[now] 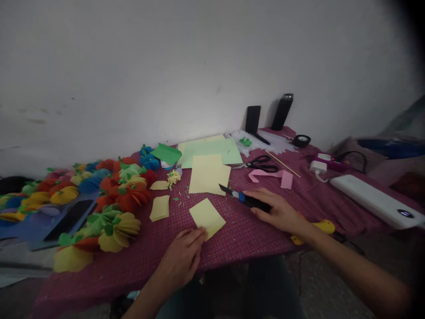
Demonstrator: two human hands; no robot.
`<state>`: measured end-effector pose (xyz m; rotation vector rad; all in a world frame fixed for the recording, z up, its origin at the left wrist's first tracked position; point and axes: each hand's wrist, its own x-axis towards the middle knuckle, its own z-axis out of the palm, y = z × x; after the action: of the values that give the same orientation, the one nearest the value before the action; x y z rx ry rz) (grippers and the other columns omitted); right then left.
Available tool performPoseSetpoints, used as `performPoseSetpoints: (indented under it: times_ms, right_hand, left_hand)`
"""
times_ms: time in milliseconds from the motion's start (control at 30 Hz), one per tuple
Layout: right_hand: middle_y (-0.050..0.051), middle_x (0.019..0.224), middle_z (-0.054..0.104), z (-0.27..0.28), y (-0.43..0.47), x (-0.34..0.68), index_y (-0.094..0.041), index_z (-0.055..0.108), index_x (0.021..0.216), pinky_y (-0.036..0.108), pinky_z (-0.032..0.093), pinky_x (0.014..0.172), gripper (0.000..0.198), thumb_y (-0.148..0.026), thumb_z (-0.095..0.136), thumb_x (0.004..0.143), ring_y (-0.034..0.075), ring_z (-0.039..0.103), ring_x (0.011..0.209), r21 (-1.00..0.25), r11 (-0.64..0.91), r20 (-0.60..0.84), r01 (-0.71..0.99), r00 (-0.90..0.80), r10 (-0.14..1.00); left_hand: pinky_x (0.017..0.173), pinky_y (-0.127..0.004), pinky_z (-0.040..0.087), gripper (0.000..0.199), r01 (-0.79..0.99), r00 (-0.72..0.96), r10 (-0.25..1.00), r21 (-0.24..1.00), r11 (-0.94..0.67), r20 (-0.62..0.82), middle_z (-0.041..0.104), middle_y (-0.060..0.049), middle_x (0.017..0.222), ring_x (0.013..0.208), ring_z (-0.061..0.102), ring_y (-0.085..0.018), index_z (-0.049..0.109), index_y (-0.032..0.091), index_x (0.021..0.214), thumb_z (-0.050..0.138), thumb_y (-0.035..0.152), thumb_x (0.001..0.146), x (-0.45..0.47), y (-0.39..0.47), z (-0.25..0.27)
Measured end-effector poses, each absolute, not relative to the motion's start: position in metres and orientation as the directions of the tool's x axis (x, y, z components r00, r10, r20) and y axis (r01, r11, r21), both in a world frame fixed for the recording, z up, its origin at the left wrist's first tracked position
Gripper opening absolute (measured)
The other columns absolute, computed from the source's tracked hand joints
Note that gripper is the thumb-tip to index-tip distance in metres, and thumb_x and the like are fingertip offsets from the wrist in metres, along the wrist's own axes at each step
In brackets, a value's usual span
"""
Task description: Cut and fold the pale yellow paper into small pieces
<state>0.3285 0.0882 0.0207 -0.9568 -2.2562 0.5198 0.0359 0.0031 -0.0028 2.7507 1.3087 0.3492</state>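
Note:
My right hand (277,209) is closed around a utility knife (254,202), its dark blade out and pointing left over the table. The blade tip is near the lower edge of larger pale yellow sheets (207,173). With its fingers together, my left hand (186,253) holds the lower corner of a small yellow paper square (206,216) on the checked cloth (242,243). My left thumb is mostly hidden. Left of the square are a small stack of yellow paper pieces (160,208), a leaf-shaped piece (159,185) and a heap of shreds (174,178).
Colourful paper flowers (122,190) crowd the left side, beside a dark phone (69,219). Black scissors (262,165), a pink strip (270,175) and a wooden stick (283,164) lie right of centre. A yellow tool (323,227), white power bank (375,199) and black bottle (282,111) are farther right.

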Motion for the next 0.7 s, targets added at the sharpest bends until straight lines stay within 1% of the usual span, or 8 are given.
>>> performPoseSetpoints:
  times_ms: [100,233,500,600,700]
  right_hand:
    - [0.007,0.110,0.050,0.019,0.097,0.331,-0.022,0.041,0.119,0.036,0.037,0.086,0.042,-0.024,0.045,0.077,0.019,0.046,0.101,-0.567,0.659,0.479,0.494,-0.453,0.752]
    - [0.006,0.111,0.050,0.017,0.105,0.332,-0.023,0.042,0.118,0.037,0.037,0.086,0.042,-0.025,0.045,0.077,0.019,0.045,0.102,-0.550,0.662,0.532,0.510,-0.397,0.748]
    - [0.006,0.112,0.050,0.028,0.120,0.330,-0.022,0.042,0.118,0.037,0.036,0.088,0.042,-0.024,0.046,0.076,0.018,0.045,0.103,-0.485,0.676,0.546,0.555,-0.411,0.730]
    - [0.006,0.115,0.049,0.046,0.116,0.337,-0.022,0.040,0.119,0.038,0.035,0.088,0.043,-0.024,0.046,0.076,0.020,0.044,0.105,-0.489,0.655,0.575,0.577,-0.351,0.739]
    - [0.005,0.115,0.048,0.065,0.098,0.342,-0.023,0.040,0.118,0.036,0.038,0.085,0.043,-0.026,0.046,0.076,0.020,0.046,0.103,-0.508,0.593,0.554,0.624,-0.291,0.780]
  left_hand:
    - [0.092,-0.036,0.036,0.044,0.750,0.624,0.763,0.144,-0.645,0.166,0.046,-0.007,0.121,0.110,0.042,-0.017,0.039,0.017,0.120,0.038,0.009,0.076,0.035,0.004,-0.004]
    - [0.092,-0.036,0.037,0.045,0.740,0.634,0.749,0.129,-0.660,0.193,0.046,-0.008,0.122,0.110,0.042,-0.018,0.039,0.017,0.120,0.037,0.008,0.076,0.033,0.005,-0.007]
    - [0.092,-0.037,0.036,0.047,0.732,0.658,0.731,0.076,-0.677,0.182,0.045,-0.010,0.123,0.112,0.041,-0.019,0.037,0.015,0.122,0.037,0.008,0.076,0.031,0.005,-0.011]
    - [0.091,-0.036,0.037,0.046,0.727,0.661,0.726,0.076,-0.682,0.191,0.046,-0.010,0.122,0.111,0.042,-0.018,0.038,0.015,0.121,0.037,0.008,0.076,0.031,0.006,-0.011]
    - [0.091,-0.036,0.038,0.046,0.724,0.659,0.721,0.082,-0.685,0.214,0.047,-0.009,0.121,0.110,0.044,-0.018,0.039,0.017,0.121,0.037,0.007,0.076,0.032,0.006,-0.010]
